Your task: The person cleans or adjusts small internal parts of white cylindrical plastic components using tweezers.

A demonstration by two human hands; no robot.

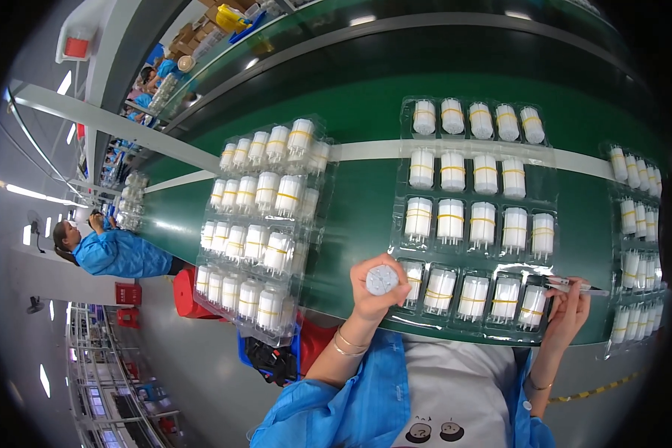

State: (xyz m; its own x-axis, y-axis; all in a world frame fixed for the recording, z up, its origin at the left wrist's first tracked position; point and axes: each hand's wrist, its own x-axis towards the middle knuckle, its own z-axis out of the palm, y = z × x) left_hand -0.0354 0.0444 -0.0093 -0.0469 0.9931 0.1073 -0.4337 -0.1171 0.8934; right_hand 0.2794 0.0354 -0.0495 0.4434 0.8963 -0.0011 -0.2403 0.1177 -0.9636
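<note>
My left hand (377,302) is closed around a white cylindrical part (381,279) with its grey, dotted end face turned up. In front of me lies a clear plastic tray (463,188) with rows of similar white cylinders, each wrapped by a yellow band and most showing pins at the lower end. The second row from the far side has a bare slot at its right end. Beside the tray's near right corner, my right hand (567,312) pinches a slim, pale tool with dark tips (579,287), whose exact kind I cannot make out.
Stacked trays of cylinders (255,234) stand to the left, and another loaded tray (635,246) is at the right. All rest on a green conveyor belt (358,196). Left of me are a red stool (189,295), a blue crate (244,351) and a person in blue (123,252).
</note>
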